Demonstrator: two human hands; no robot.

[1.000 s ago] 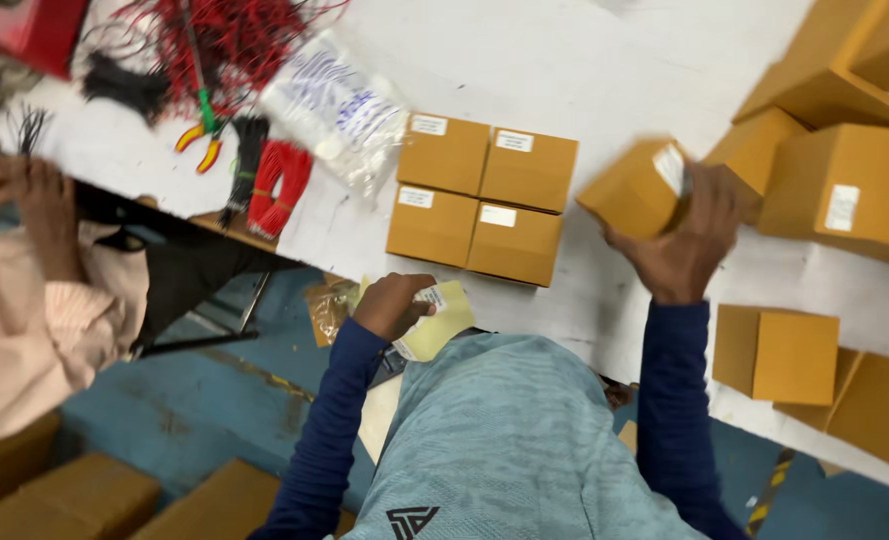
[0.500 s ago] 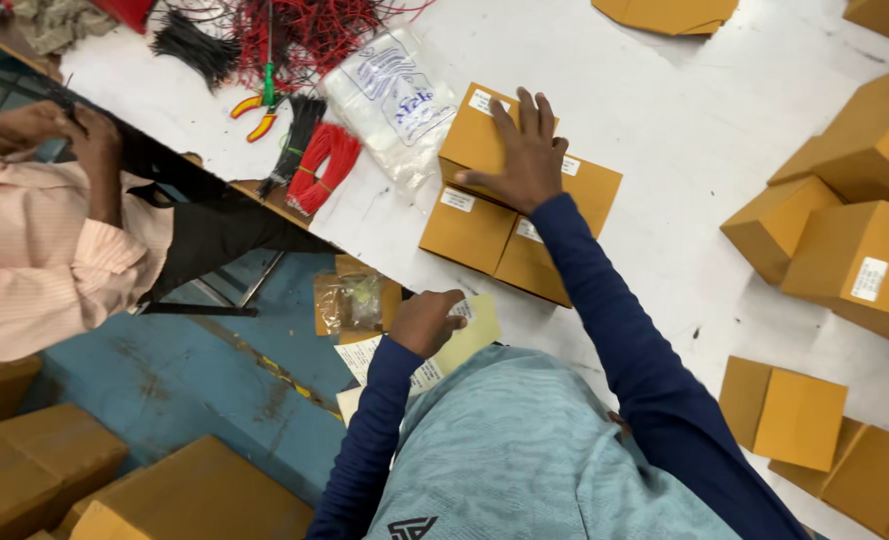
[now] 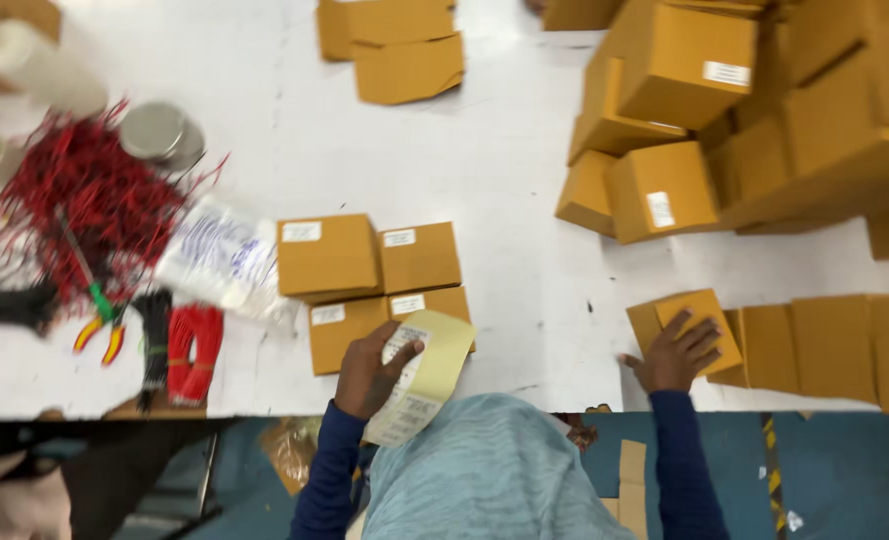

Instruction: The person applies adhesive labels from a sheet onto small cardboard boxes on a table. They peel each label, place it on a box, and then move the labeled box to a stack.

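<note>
Head view: right hand (image 3: 673, 352) fingers (image 3: 700, 335) rest atop small cardboard box (image 3: 710, 310).

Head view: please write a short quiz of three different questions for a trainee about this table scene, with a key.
1. True or false: the left hand holds a strip of labels.
2. What does the right hand rest on? A) pliers B) a small cardboard box C) red wires
3. Fill in: the four labelled boxes lie beside a clear plastic ____.

Key: 1 true. 2 B, the small cardboard box. 3 bag.
</note>
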